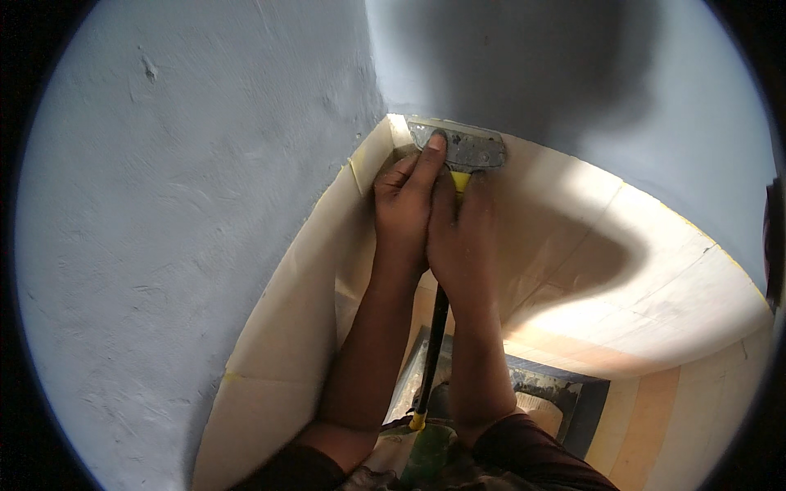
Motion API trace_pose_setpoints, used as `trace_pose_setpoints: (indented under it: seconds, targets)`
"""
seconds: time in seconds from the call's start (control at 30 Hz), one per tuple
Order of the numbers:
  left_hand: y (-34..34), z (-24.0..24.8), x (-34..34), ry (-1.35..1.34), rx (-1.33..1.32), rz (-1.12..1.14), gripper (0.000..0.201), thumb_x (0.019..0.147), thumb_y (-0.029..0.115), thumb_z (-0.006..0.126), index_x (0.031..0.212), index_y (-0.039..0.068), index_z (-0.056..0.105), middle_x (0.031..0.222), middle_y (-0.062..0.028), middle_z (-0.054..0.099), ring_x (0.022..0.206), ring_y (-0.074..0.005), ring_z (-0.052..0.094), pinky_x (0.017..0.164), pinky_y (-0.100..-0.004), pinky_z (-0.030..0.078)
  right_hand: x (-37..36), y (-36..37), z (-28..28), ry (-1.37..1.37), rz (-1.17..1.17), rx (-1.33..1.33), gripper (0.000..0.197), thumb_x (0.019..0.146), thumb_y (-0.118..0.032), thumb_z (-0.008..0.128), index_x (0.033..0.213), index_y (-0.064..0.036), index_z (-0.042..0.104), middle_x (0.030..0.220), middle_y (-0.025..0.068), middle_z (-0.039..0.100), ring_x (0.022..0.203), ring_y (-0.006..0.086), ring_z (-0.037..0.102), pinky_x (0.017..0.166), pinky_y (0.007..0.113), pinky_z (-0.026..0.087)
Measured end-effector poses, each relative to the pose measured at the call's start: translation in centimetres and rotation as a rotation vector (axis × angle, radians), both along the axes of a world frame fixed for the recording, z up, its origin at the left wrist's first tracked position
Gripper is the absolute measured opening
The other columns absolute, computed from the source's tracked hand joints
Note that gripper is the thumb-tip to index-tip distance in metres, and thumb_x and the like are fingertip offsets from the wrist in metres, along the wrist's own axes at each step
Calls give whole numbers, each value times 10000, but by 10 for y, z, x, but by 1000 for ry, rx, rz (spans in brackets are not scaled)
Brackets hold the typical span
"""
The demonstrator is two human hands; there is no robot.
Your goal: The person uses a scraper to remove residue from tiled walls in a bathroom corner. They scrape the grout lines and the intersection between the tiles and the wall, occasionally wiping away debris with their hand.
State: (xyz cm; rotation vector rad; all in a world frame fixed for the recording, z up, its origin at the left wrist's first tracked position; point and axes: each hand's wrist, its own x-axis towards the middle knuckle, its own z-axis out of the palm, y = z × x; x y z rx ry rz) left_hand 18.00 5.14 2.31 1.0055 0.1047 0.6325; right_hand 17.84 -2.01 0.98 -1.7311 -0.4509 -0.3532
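A long-handled scraper has a wide, stained grey blade, a yellow collar and a black handle with a yellow end. Its blade lies against the top edge of the beige wall tiles, close to the corner. My left hand grips the scraper's head from the left, one digit pressed flat on the blade. Just beside it, my right hand is closed around the handle below the collar. The two hands touch, and parts of the fingers are in shadow or hidden.
Rough grey-blue painted walls rise above the tiles and meet at the corner. A yellowish line runs along parts of the tile edge. Below, a dark-bordered floor area shows past my arms. Shadows fall across the right wall.
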Motion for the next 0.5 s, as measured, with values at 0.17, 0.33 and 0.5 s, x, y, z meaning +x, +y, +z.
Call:
trace_pose_setpoints:
  seconds: [0.17,0.33,0.5]
  targets:
    - [0,-1,-2,36,8,1,321,1009,271,703,736,107,664,660,82,539,597,-30,447,535,-228,347,-3,0,2,7,5,4,353,1024,-235,523,1116,105,550,978,384,652,951,556,638,847,574,492]
    - [-6,-6,-4,27,57,7,326,1010,257,702,719,116,660,661,82,545,602,-26,446,536,-231,351,0,-5,-7,26,-21,-9,358,1027,-248,526,1123,96,550,988,378,651,962,552,637,846,579,486]
    - [-5,-4,-2,30,31,-68,346,1015,247,694,700,113,645,669,83,548,611,-22,446,546,-228,352,-2,-8,1,34,-27,-5,373,1039,-269,512,1146,86,550,1067,368,646,1022,547,623,875,583,476]
